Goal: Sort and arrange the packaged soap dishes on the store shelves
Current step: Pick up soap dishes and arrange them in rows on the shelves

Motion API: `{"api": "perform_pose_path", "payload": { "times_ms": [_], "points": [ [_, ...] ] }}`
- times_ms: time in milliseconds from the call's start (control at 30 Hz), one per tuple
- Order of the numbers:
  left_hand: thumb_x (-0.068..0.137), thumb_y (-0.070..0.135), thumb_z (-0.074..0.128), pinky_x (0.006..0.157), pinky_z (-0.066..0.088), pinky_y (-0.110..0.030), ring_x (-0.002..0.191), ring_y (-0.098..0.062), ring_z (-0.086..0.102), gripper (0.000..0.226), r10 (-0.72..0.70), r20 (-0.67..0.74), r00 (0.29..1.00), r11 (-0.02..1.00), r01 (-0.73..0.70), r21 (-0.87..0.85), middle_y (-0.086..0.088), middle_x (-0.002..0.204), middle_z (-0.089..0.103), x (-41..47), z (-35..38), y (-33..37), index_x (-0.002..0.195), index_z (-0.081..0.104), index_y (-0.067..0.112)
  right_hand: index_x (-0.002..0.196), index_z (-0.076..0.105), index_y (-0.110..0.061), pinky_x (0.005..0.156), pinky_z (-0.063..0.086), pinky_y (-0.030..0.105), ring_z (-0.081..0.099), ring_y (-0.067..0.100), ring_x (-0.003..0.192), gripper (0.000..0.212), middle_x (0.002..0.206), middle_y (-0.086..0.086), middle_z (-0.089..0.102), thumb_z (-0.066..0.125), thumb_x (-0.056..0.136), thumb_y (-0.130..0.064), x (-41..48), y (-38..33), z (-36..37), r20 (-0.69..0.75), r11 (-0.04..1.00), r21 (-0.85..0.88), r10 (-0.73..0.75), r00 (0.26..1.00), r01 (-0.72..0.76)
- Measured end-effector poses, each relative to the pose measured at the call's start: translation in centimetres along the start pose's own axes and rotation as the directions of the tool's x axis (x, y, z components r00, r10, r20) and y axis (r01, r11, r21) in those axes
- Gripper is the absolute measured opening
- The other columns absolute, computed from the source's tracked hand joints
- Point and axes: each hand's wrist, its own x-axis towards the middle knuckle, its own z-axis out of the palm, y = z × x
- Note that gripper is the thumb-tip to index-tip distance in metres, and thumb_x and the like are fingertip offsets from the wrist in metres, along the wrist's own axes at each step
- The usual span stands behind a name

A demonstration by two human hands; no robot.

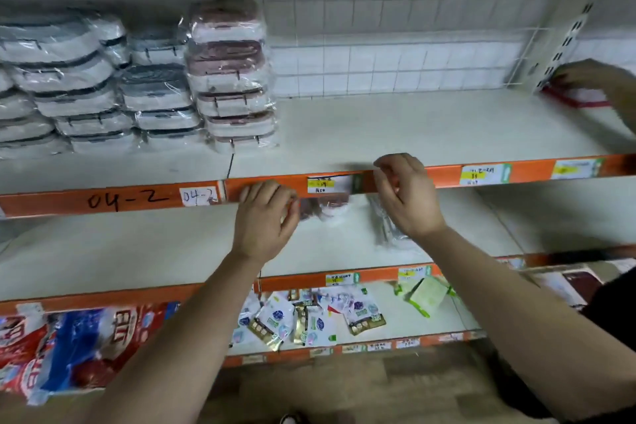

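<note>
While the left hand (pixel 265 218) curls beside a pink soap dish pack (pixel 325 210) on the middle shelf (pixel 137 251), nobody can tell if it pinches. The right hand (pixel 406 198) hangs loosely curled, empty. Best lift it flat onto the pink stack (pixel 230 79).

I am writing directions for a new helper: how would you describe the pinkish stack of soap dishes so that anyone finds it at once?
Find the upper shelf, whose orange edge bears the handwritten 04-2. Of the wrapped stacks on its left part, take the rightmost stack. It alone is dusky pink and white, its neighbours grey and white.
</note>
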Motion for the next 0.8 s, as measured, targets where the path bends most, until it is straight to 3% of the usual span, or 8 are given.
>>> {"api": "perform_pose_path", "payload": {
  "times_ms": [233, 333, 433, 600, 700, 800],
  "points": [
    [0.091, 0.028, 0.047, 0.076, 0.035, -0.035, 0.085, -0.027, 0.06, 0.026, -0.061, 0.249, 0.967, 0.998, 0.065, -0.009, -0.001, 0.092, 0.064, -7.0, 4.4, 3.0, 0.093, 0.068, 0.013, 0.105, 0.066, -0.01, 0.079, 0.043, 0.03, 0.057, 0.026, 0.095, 0.027, 0.1, 0.006, 0.064, 0.049, 0.095, -0.029, -8.4, 5.3, 0.0, 0.163, 0.993, -0.051, 0.117, 0.98, -0.11],
    [0.092, 0.035, 0.041, 0.082, 0.037, -0.034, 0.093, -0.026, 0.062, 0.037, -0.14, 0.401, 0.905, 0.99, 0.135, 0.041, -0.001, 0.1, 0.066, -9.1, 6.5, 2.5, 0.103, 0.069, 0.013, 0.113, 0.066, -0.013, 0.084, 0.049, 0.035, 0.057, 0.027, 0.104, 0.032, 0.11, 0.003, 0.064, 0.047, 0.095, -0.032, -10.6, 7.4, 1.3, 0.28, 0.979, -0.094, 0.198, 0.939, -0.178],
    [0.093, 0.044, 0.032, 0.094, 0.044, -0.038, 0.111, -0.028, 0.06, 0.055, -0.233, 0.54, 0.809, 0.972, 0.214, 0.099, -0.005, 0.121, 0.065, -11.0, 9.6, 1.1, 0.123, 0.065, 0.012, 0.118, 0.065, -0.013, 0.089, 0.043, 0.03, 0.055, 0.028, 0.112, 0.04, 0.115, 0.004, 0.064, 0.044, 0.094, -0.037, -11.7, 10.0, 4.1, 0.374, 0.971, -0.169, 0.224, 0.9, -0.171],
    [0.088, 0.057, 0.01, 0.111, 0.03, -0.038, 0.136, -0.022, 0.041, 0.078, -0.286, 0.676, 0.68, 0.956, 0.249, 0.153, -0.003, 0.148, 0.048, -13.1, 14.9, -2.6, 0.145, 0.045, 0.017, 0.125, 0.064, -0.012, 0.095, 0.05, 0.042, 0.052, 0.03, 0.121, 0.044, 0.122, 0.008, 0.063, 0.047, 0.093, -0.037, -11.9, 14.6, 10.2, 0.518, 0.965, -0.245, 0.209, 0.829, -0.09],
    [0.091, 0.054, 0.014, 0.116, 0.022, -0.037, 0.143, -0.021, 0.031, 0.073, -0.296, 0.709, 0.64, 0.952, 0.255, 0.168, -0.003, 0.156, 0.037, -13.6, 18.2, -5.0, 0.151, 0.037, 0.018, 0.13, 0.061, -0.01, 0.102, 0.045, 0.042, 0.047, 0.031, 0.128, 0.04, 0.131, 0.011, 0.059, 0.053, 0.097, -0.031, -11.1, 17.2, 14.1, 0.53, 0.957, -0.276, 0.226, 0.817, -0.086],
    [0.092, 0.05, 0.017, 0.118, 0.017, -0.037, 0.147, -0.021, 0.022, 0.071, -0.271, 0.726, 0.632, 0.959, 0.239, 0.15, -0.003, 0.161, 0.026, -12.9, 21.5, -7.3, 0.154, 0.028, 0.017, 0.139, 0.054, -0.01, 0.111, 0.036, 0.043, 0.038, 0.035, 0.138, 0.052, 0.144, 0.014, 0.05, 0.049, 0.094, -0.036, -9.4, 19.1, 17.8, 0.523, 0.948, -0.313, 0.228, 0.821, -0.064]
  ]
}}
